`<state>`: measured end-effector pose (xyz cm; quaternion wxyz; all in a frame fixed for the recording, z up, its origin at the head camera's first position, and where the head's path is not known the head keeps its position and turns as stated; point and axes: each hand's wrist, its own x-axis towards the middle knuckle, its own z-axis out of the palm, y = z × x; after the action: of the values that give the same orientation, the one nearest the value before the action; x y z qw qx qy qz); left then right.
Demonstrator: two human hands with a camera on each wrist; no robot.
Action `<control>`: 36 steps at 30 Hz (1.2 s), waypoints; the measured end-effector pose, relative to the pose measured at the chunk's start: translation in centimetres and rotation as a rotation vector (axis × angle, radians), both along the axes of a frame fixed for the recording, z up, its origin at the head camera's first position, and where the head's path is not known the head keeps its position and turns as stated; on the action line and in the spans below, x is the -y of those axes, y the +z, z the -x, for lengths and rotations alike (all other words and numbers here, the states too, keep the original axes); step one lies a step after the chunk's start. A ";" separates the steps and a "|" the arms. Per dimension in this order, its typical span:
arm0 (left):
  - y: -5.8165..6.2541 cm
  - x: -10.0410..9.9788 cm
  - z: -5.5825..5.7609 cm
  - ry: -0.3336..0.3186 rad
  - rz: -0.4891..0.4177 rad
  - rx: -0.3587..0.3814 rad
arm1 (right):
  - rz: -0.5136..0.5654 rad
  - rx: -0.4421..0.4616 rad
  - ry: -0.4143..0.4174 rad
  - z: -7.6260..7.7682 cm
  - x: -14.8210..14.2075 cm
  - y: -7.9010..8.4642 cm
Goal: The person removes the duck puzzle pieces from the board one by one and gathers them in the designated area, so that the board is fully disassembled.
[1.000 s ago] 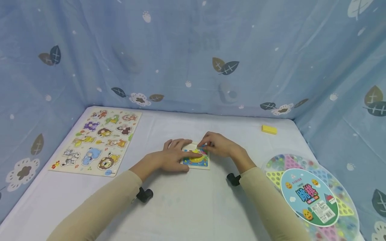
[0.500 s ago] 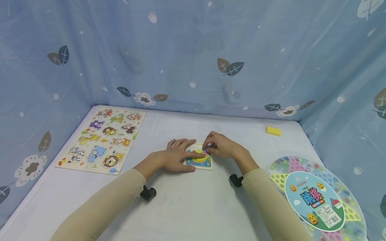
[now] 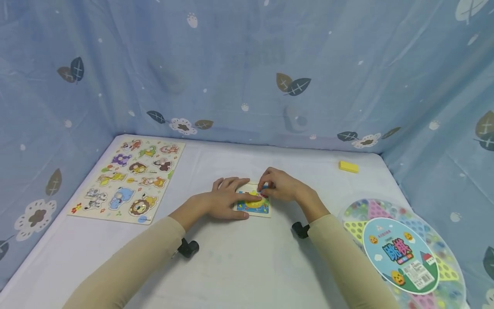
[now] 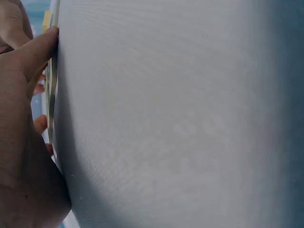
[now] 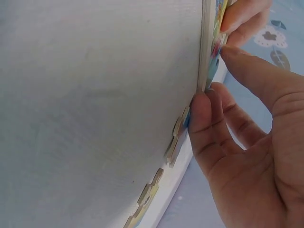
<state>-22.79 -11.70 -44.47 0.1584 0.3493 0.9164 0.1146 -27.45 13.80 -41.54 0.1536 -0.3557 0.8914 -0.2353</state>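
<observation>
A small colourful jigsaw puzzle board [image 3: 254, 210] with a yellow picture in its middle lies on the white table. My left hand [image 3: 221, 201] lies flat across its left side, index finger stretched over the yellow part and thumb at the near left edge. At the far right corner, the thumb and curled fingers of my right hand [image 3: 283, 185] pinch a small puzzle piece [image 3: 264, 194], mostly hidden by the fingertips. In the right wrist view the thumb meets the board's face, and loose jigsaw pieces [image 5: 178, 138] lie on the table beside that hand.
An animal peg puzzle [image 3: 127, 182] lies at the far left. A yellow block [image 3: 348, 167] sits at the back right. A round Chinese checkers set [image 3: 401, 253] is beside the right forearm. Blue curtains [image 3: 231, 64] enclose the table.
The head view has shifted slightly. The right fingertips have moved a little over the board's far right corner, covering more of the pink and blue piece. The left hand keeps its place.
</observation>
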 end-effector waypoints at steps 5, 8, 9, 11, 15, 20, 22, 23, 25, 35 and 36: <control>0.0 0.1 0.0 0.001 0.002 -0.001 | 0.005 -0.010 0.009 0.1 0.0 0.0; 0.2 0.1 0.0 -0.002 0.002 0.000 | 0.016 -0.012 0.001 0.1 0.1 0.1; 0.2 0.1 0.0 -0.003 0.003 -0.002 | 0.022 -0.014 -0.002 0.1 0.1 0.1; 0.4 0.1 0.0 -0.003 0.006 -0.002 | 0.030 -0.013 -0.008 0.0 0.1 0.1; 0.5 0.1 -0.1 0.001 0.008 0.009 | 0.034 -0.002 -0.003 0.0 0.2 0.1; 0.3 0.2 -0.1 0.005 0.005 0.007 | 0.024 -0.005 0.003 0.0 0.1 0.0; 0.2 0.3 -0.1 0.009 0.010 0.005 | 0.022 -0.013 0.009 -0.1 0.1 0.0; 0.2 0.3 -0.1 0.011 0.010 0.007 | 0.023 -0.019 0.011 -0.1 0.1 0.0; 0.1 0.4 -0.1 0.015 0.013 0.010 | 0.029 -0.026 0.017 -0.1 0.0 -0.1; 0.2 0.1 -0.1 0.007 -0.002 0.010 | 0.092 -0.054 -0.013 -0.2 -0.6 0.0; 0.1 0.0 0.0 0.005 -0.003 0.004 | 0.097 -0.057 -0.021 -0.2 -0.7 0.0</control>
<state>-22.78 -11.74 -44.33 0.1596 0.3471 0.9167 0.1170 -27.26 14.49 -41.52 0.1083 -0.3601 0.8866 -0.2694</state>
